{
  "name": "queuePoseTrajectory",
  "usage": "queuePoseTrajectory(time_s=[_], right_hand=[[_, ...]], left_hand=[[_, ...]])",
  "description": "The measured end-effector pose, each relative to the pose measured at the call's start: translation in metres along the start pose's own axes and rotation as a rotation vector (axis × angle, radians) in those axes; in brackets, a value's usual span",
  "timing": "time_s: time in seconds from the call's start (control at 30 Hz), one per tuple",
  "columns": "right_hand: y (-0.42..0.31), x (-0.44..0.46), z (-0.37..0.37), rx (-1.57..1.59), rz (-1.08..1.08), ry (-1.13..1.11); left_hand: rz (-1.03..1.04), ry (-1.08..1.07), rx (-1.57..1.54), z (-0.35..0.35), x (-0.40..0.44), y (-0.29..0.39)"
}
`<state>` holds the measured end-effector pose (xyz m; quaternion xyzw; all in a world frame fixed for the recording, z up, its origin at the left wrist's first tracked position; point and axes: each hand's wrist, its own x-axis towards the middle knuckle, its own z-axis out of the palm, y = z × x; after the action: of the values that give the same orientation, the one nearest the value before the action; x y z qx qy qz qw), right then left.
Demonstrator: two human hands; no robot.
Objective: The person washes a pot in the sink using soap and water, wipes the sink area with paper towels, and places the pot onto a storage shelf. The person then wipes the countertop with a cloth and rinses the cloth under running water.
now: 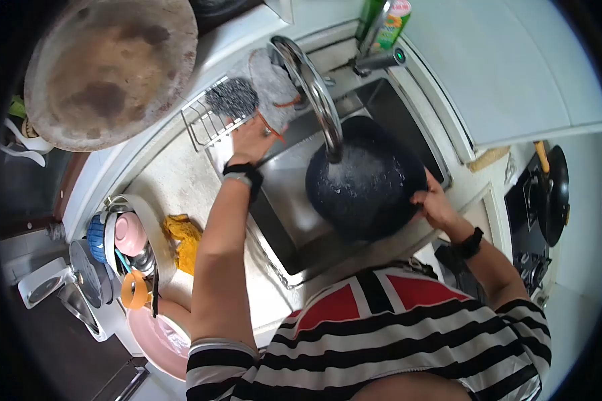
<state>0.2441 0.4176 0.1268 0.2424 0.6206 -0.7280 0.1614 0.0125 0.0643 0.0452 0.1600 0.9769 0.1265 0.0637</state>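
My left hand reaches to the back left of the sink. Its fingers meet a dark grey scouring pad on a wire rack, and their tips are hidden, so whether they grip it is unclear. Beside that hand hangs a light grey cloth with an orange edge. On the right, my right hand is closed on the edge of a dark round pan, thumb inside the rim. The pan is over the sink under the faucet, with water and foam in it.
Left of the sink are a yellow cloth and a tub of dishes with a pink bowl. A large stained round lid or board is at upper left. A green bottle stands behind the faucet; a black pan is far right.
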Motion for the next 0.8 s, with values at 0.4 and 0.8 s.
queuePoseTrajectory(time_s=[0.4,0.8], right_hand=[[-0.04,-0.023,-0.015,-0.194,0.279,0.07],[-0.002,0.07,-0.072,0.131,0.509,-0.139]], left_hand=[[0.053,-0.301,-0.429,0.016,-0.121,0.082],[-0.381,-0.037,-0.931,-0.066,-0.272,0.057]])
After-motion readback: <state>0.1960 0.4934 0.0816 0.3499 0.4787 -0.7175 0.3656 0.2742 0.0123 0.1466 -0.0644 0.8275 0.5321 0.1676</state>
